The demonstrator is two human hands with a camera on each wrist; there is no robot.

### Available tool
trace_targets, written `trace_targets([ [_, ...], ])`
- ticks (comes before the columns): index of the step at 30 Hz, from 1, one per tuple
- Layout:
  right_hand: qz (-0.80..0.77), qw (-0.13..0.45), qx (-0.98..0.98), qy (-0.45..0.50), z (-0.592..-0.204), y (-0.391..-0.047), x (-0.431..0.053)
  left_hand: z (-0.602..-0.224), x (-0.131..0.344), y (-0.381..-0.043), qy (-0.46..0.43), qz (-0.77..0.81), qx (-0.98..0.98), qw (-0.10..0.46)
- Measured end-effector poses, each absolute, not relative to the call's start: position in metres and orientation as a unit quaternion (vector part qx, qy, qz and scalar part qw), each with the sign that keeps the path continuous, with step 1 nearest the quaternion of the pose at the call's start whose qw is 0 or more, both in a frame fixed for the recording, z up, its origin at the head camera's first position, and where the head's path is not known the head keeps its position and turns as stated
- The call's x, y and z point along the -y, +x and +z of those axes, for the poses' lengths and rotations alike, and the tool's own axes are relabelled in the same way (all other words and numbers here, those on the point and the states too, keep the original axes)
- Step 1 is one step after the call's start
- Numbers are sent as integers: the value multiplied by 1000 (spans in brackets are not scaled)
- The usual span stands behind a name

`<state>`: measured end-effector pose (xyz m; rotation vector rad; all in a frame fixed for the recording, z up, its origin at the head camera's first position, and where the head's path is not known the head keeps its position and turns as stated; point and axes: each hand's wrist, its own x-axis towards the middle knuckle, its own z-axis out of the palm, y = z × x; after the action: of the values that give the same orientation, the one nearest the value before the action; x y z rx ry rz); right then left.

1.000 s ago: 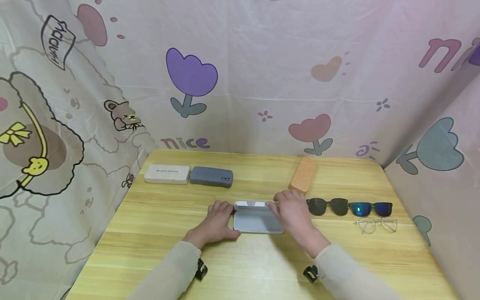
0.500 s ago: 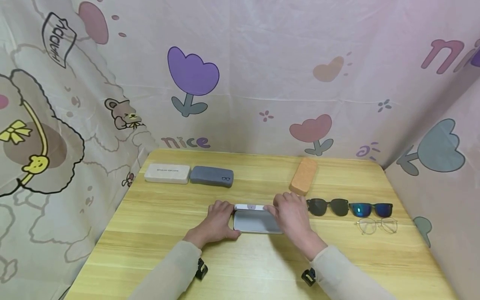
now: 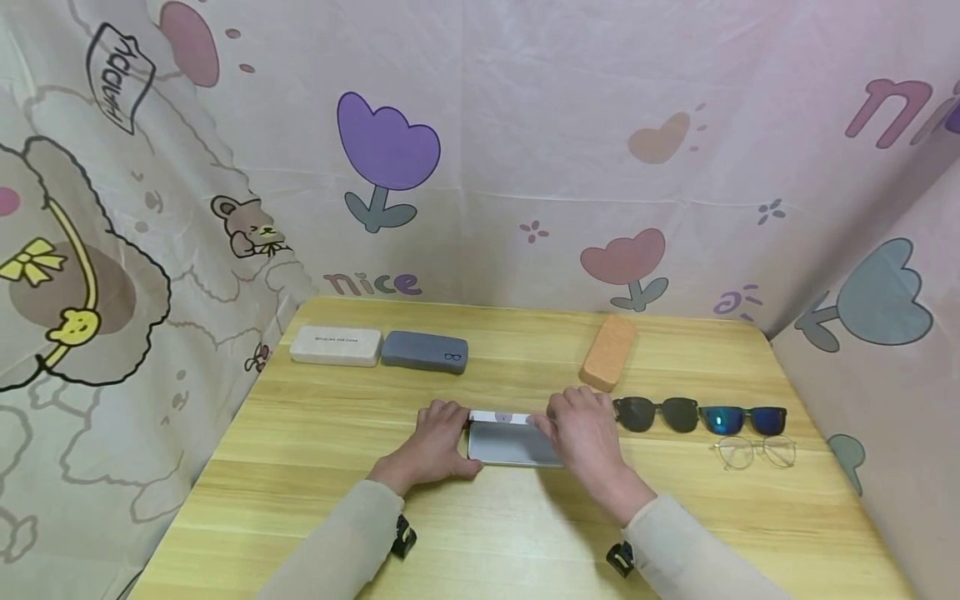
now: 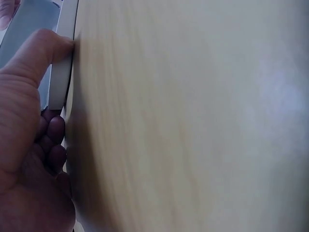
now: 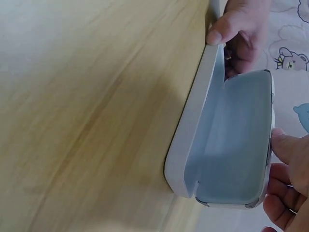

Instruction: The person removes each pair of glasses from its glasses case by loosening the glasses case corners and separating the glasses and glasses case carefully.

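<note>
An opened glasses case [image 3: 516, 443] with a pale grey-blue lining lies at the middle of the table, its white lid [image 3: 497, 416] raised at the back. My left hand [image 3: 427, 447] grips the case's left end; in the left wrist view its thumb [image 4: 60, 47] lies across the front wall, with the other fingers curled low at the end. My right hand [image 3: 588, 437] holds the lid near its right end. The right wrist view shows that thumb [image 5: 285, 145] on the lid's edge and the curled fingers behind it. No glasses show in the visible part of the lining.
At the back left lie a white glasses case [image 3: 336, 347] and a blue-grey one [image 3: 424, 352]. An orange case [image 3: 607, 353] sits back right. Beyond my right hand are black sunglasses [image 3: 657, 414], blue-lensed sunglasses [image 3: 744, 420] and thin-framed clear glasses [image 3: 756, 452]. Printed cloth hangs around the table.
The lid has tipped slightly forward and down, with my right hand shifting a little along with it. My left hand stays at the case's left end.
</note>
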<state>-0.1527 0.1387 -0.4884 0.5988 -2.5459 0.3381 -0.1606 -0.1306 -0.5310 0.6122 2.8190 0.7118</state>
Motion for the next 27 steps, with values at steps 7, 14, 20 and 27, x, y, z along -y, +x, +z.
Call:
trace_targets([
  [7, 119, 270, 926, 236, -490, -151, -140, -531, 130, -161, 205, 241, -945, 84],
  [14, 117, 268, 926, 237, -490, -150, -140, -528, 129, -161, 207, 224, -950, 71],
  [20, 112, 265, 929, 232, -492, -147, -140, -526, 129, -161, 211, 206, -953, 69],
  [27, 110, 274, 927, 232, -494, -146, -140, -526, 129, -161, 209, 207, -953, 71],
])
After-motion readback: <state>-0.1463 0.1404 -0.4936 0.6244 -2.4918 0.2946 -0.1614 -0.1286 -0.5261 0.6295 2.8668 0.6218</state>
